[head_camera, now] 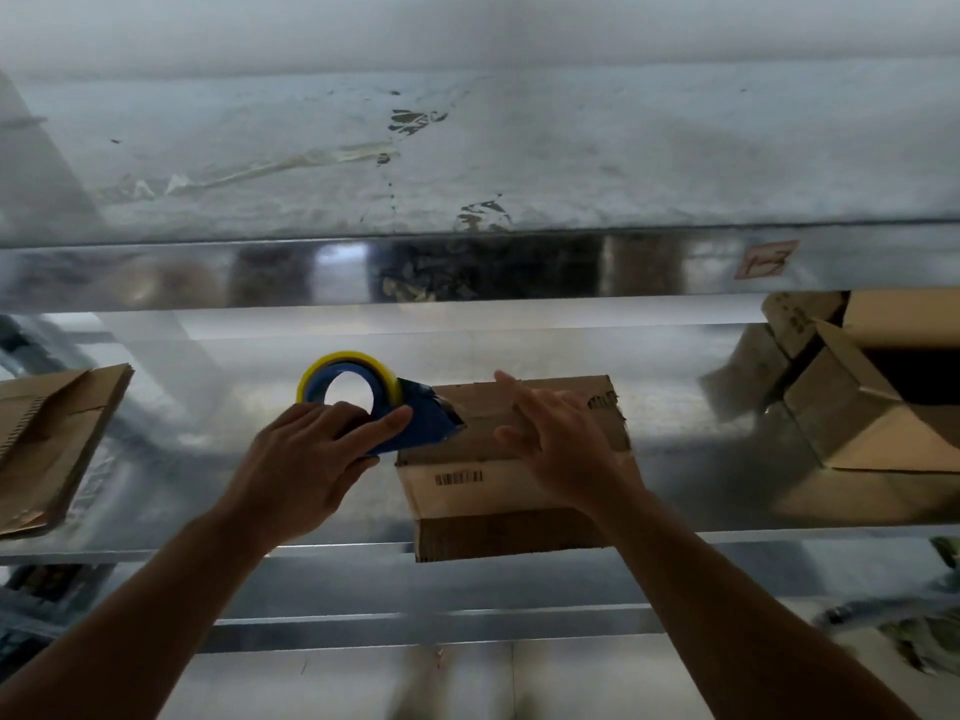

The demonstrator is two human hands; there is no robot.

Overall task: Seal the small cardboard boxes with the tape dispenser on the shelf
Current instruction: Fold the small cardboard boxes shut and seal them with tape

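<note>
Taping step: left hand point(311, 454) grips dispenser point(431, 423), its nose at the left top edge of box point(462, 504) on shelf point(208, 449). Right hand point(558, 444), fingers spread, grasps nothing and lies on the lid. Next move likely calls for drawing tape rightward along the seam.

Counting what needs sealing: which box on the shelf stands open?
The right box, its flaps raised around a dark inside. The middle box, at the tape dispenser, has its flaps folded down; the left box looks closed.
</note>
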